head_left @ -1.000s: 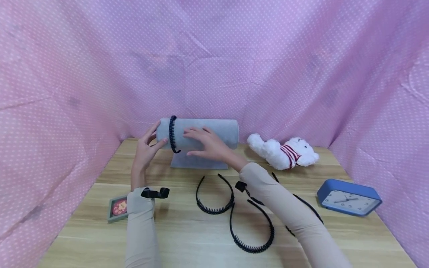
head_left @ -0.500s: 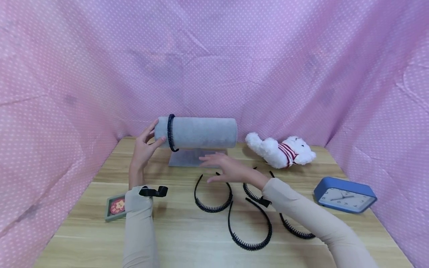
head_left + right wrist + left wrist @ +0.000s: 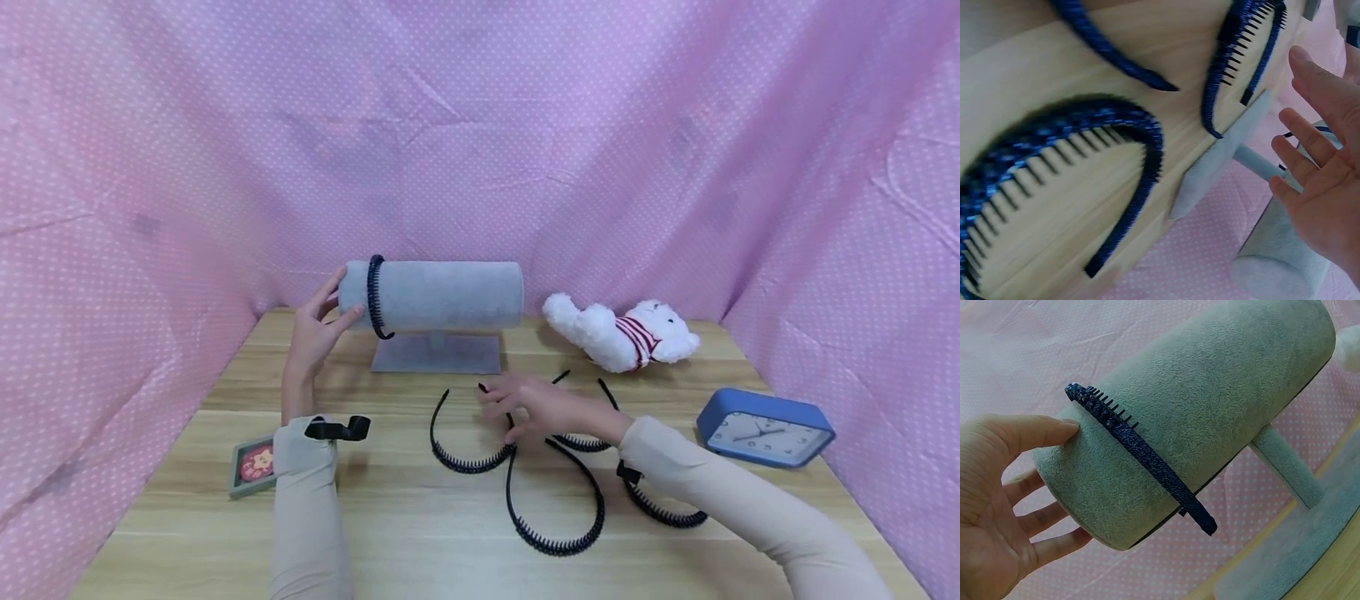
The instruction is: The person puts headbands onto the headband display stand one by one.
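Note:
In the head view, my left hand (image 3: 311, 337) grips the left end of a grey plush roll stand (image 3: 453, 293), thumb in front and fingers behind its end. A black toothed headband (image 3: 373, 293) sits around the roll near that hand; it looks dark blue and glittery in the left wrist view. My right hand (image 3: 536, 406) hovers over the table with fingers spread, holding nothing. Beneath and beside it lie several similar headbands: one at the left (image 3: 470, 467), one in front (image 3: 558, 548), one at the right (image 3: 667, 518), and another headband (image 3: 585, 444) partly hidden behind the hand.
A white plush bear (image 3: 618, 333) lies right of the stand. Toward the right edge of the wooden table (image 3: 420, 542) stands a blue clock (image 3: 765, 427). A small green-framed picture (image 3: 251, 467) is partly behind my left sleeve. Pink dotted cloth (image 3: 480, 150) surrounds the table.
My right hand has moved away from the front of the roll, down and to the right, over the headbands. The left hand keeps its grip on the roll's end.

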`<state>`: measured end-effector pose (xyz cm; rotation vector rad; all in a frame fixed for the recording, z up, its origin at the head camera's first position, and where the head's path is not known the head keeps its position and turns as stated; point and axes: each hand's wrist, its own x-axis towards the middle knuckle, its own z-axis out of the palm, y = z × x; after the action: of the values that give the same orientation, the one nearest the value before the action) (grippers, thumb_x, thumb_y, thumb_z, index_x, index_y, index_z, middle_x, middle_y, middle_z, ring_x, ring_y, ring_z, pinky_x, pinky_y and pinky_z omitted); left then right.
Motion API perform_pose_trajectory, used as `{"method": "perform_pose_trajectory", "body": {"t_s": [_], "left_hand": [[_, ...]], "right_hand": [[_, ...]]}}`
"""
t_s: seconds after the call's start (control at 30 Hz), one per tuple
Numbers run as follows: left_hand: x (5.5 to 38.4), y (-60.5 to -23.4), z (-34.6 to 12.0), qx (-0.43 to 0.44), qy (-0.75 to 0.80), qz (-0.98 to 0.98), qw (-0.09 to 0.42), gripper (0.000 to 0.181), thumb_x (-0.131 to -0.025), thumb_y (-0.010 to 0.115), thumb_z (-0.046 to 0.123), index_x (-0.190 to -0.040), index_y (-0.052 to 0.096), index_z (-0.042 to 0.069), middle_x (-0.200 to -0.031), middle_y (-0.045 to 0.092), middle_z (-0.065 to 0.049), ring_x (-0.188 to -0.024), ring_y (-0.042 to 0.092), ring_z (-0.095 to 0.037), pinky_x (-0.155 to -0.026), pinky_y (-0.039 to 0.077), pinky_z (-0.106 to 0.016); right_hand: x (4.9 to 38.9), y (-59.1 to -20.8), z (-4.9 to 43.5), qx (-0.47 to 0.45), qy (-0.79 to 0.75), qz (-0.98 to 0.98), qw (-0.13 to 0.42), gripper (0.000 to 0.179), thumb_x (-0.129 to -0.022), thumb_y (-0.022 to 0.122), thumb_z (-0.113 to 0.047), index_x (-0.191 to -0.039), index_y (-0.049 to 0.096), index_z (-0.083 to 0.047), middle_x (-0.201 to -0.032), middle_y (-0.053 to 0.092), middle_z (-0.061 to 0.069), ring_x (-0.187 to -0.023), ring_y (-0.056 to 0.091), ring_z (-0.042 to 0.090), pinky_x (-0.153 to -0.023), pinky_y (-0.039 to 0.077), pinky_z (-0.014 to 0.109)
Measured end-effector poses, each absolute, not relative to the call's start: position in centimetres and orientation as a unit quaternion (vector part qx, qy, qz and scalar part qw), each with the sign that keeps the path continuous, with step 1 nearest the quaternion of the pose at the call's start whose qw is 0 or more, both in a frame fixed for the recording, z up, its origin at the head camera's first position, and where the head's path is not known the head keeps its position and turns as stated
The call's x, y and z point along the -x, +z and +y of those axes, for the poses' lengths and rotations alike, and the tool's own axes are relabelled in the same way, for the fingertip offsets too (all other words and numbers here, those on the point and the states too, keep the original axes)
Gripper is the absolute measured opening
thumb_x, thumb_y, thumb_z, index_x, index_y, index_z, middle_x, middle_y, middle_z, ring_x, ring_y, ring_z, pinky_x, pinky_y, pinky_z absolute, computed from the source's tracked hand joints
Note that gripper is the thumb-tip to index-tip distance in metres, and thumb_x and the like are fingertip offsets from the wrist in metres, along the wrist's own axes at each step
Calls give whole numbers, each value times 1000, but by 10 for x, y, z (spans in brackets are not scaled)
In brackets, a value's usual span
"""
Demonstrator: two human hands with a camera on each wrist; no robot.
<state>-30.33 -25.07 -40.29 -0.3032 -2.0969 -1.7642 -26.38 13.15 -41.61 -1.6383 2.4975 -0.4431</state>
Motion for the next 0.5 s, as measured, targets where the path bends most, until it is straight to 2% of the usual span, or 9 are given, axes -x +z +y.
{"method": "perform_pose_trajectory", "body": {"t_s": [0.23,0.37,0.5], "left_hand": [[304,-404,-249,115,-629,-746,183,67,-96,68,4,-156,43,18,-163,38,-11,-128,48,-23,-86,53,-11],[297,-394,-247,114,-631,-746,182,66,-96,66,0,-156,41,12,-164,36,-15,-131,46,-28,-86,52,-10],[296,-393,-249,107,-625,-751,186,66,-97,67,3,-157,41,14,-163,38,-13,-132,45,-27,-86,52,-10]], "right_hand": [[262,-427,143,550,-143,819,81,40,-85,82,-11,-125,74,-12,-138,65,12,-134,55,36,-112,47,49],[263,-429,144,553,-129,818,84,33,-87,81,-11,-119,77,-15,-134,68,7,-129,58,30,-109,50,45],[267,-432,143,566,-102,814,77,29,-87,80,-10,-115,79,-17,-130,70,3,-127,60,25,-106,52,40]]}}
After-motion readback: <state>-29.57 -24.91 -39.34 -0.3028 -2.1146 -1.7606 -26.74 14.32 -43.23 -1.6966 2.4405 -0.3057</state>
